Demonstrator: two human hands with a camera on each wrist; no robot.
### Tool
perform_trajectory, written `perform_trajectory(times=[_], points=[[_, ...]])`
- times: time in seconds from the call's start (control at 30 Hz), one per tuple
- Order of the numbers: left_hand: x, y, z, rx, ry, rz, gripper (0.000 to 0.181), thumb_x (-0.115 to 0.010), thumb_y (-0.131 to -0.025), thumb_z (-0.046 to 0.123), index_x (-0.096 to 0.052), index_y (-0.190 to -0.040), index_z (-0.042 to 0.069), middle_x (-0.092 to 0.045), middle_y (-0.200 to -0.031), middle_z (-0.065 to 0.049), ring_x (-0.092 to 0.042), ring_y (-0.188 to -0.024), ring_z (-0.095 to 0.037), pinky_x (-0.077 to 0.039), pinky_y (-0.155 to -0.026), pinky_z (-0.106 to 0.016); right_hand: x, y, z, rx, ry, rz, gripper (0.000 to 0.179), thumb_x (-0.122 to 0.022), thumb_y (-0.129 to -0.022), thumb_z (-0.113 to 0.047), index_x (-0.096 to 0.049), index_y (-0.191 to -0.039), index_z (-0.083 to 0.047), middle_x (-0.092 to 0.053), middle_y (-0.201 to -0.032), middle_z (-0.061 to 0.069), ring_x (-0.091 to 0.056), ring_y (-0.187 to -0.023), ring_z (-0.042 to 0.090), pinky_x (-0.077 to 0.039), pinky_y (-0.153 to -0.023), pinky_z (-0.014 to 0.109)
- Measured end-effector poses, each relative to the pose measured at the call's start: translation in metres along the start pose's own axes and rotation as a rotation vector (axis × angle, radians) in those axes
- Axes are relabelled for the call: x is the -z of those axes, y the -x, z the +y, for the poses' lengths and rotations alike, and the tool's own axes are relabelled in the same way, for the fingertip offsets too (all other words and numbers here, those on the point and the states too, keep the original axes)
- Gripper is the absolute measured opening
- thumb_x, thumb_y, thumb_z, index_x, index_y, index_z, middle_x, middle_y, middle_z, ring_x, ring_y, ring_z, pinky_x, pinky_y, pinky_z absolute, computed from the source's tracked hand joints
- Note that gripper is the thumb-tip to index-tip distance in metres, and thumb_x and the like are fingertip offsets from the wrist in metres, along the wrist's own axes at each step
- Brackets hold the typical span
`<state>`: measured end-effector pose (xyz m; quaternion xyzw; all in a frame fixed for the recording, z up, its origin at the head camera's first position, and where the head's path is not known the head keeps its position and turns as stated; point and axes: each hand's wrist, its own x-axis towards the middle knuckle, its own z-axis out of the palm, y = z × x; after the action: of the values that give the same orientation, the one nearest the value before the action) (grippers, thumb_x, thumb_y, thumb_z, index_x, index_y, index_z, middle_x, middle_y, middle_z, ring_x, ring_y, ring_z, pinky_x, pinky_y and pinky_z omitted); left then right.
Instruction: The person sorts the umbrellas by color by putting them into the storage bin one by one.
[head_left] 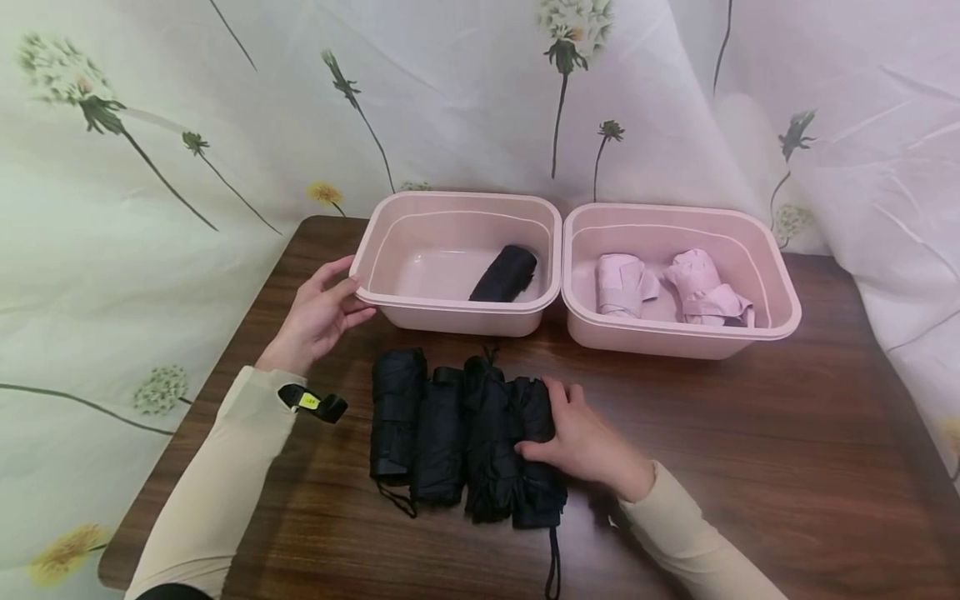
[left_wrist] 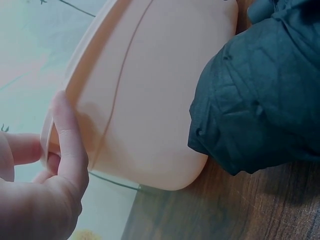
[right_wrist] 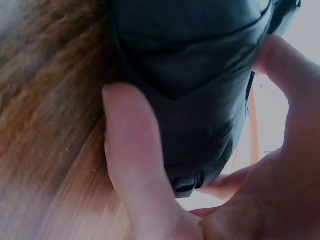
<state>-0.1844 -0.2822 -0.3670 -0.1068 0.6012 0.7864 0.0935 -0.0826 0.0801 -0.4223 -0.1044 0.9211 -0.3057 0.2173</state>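
Several black folded umbrellas (head_left: 393, 417) lie side by side on the table, some with a wrist loop. My right hand (head_left: 592, 437) holds the rightmost black umbrella (head_left: 536, 492), thumb on one side and fingers on the other; the right wrist view shows its dark fabric (right_wrist: 200, 100) between them. At the left pink bin (head_left: 457, 318), my left hand (head_left: 318, 317) grips the left end of the rim, as the left wrist view also shows at the bin wall (left_wrist: 155, 90). Inside that bin lies another black folded umbrella (head_left: 504, 273).
Right beside it stands a second pink bin (head_left: 675, 340), holding a pink folded umbrella (head_left: 621, 285) and another pink folded umbrella (head_left: 705, 287). Both bins stand at the back of the dark wooden table (head_left: 750, 450), in front of a flower-print cloth (head_left: 465, 100).
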Motion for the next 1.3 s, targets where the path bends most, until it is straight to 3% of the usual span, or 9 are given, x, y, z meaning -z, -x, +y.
perform_trajectory(times=[0.37,0.9,1.3], points=[[-0.001,0.0,0.001,0.004,0.011,0.001,0.054,-0.054,-0.098,0.011,-0.032,-0.147,0.015,-0.047,-0.126,-0.011,-0.071,-0.076,-0.014,-0.061,-0.069,-0.03,-0.002,0.0,0.0,-0.018,-0.043,-0.001,0.096,-0.076,-0.075,-0.044,-0.025,-0.15,-0.014,-0.041,-0.13,0.024,-0.057,-0.097,0.032,-0.052,-0.084,0.045],[-0.002,0.0,-0.001,-0.003,-0.058,0.027,0.052,-0.053,-0.099,0.015,-0.032,-0.147,0.017,-0.043,-0.131,-0.01,-0.07,-0.077,-0.012,-0.061,-0.07,-0.027,0.024,0.006,0.029,-0.061,0.059,0.048,0.096,-0.076,-0.076,-0.044,-0.023,-0.152,-0.017,-0.047,-0.128,0.031,-0.059,-0.099,0.039,-0.053,-0.082,0.054],[0.0,0.003,-0.001,-0.001,-0.002,0.011,0.054,-0.056,-0.098,0.013,-0.032,-0.147,0.016,-0.044,-0.128,-0.01,-0.07,-0.077,-0.014,-0.061,-0.069,-0.028,0.03,0.008,0.04,-0.059,0.057,0.062,0.096,-0.075,-0.077,-0.044,-0.022,-0.152,-0.017,-0.051,-0.123,0.031,-0.059,-0.101,0.04,-0.051,-0.083,0.054]])
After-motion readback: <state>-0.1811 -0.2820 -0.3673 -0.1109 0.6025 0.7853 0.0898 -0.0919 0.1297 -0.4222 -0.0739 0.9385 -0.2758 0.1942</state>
